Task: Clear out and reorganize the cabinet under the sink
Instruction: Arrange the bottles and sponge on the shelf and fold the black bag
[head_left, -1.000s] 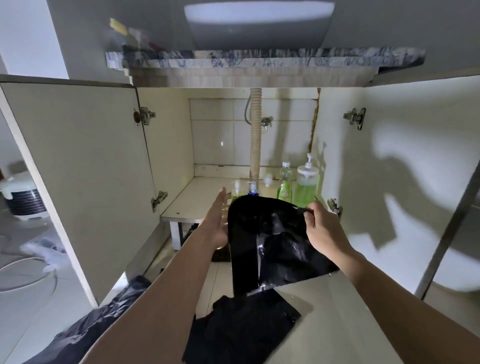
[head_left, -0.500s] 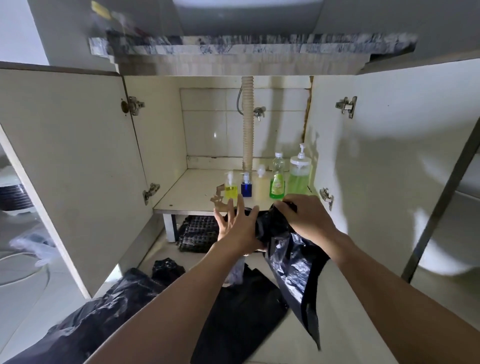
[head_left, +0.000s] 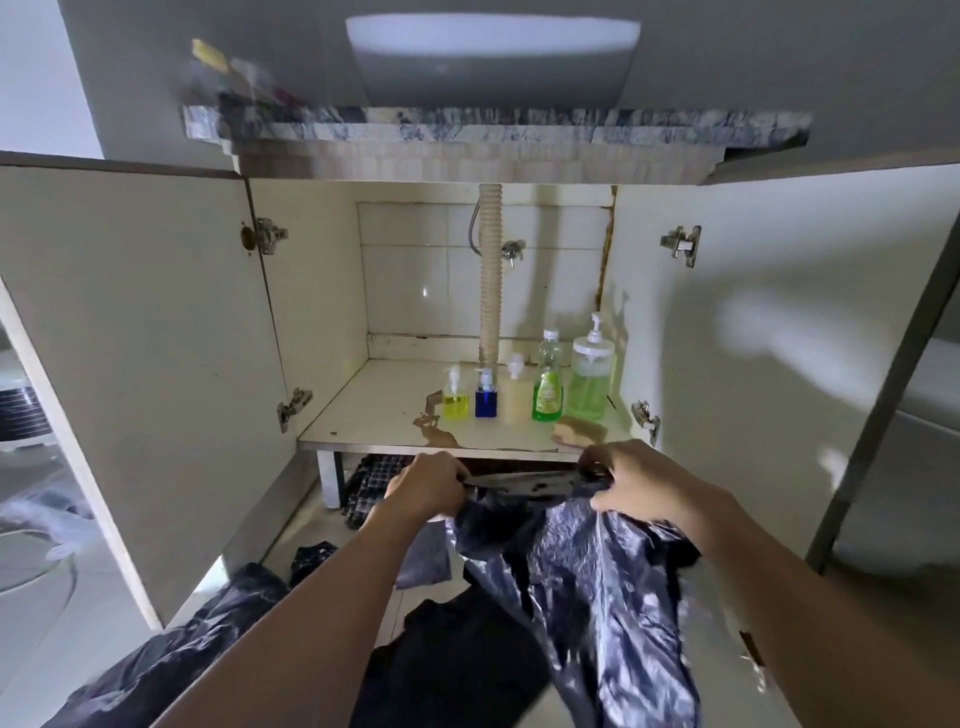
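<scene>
Both my hands hold a black plastic bag (head_left: 587, 582) just below the front edge of the cabinet shelf (head_left: 374, 415). My left hand (head_left: 427, 484) grips its top edge on the left and my right hand (head_left: 636, 480) grips it on the right, so the edge is stretched between them. The rest of the bag hangs down crumpled. On the right half of the shelf stand several soap and detergent bottles: a yellow pump bottle (head_left: 455, 395), a blue one (head_left: 485, 396), a cream one (head_left: 515, 397), a green dish soap (head_left: 547, 387) and a large green pump bottle (head_left: 591, 376). A sponge (head_left: 577, 432) lies in front of them.
Both cabinet doors (head_left: 135, 332) stand wide open. A corrugated drain hose (head_left: 490, 275) runs down the back. More black bags (head_left: 457, 670) and a checked cloth (head_left: 371, 483) lie on the floor under and before the shelf. A brown stain (head_left: 431, 423) marks the shelf front.
The bag has come down from in front of the bottles to below the shelf edge. My left hand, open beside it before, now grips its top edge, and the hands have pulled apart.
</scene>
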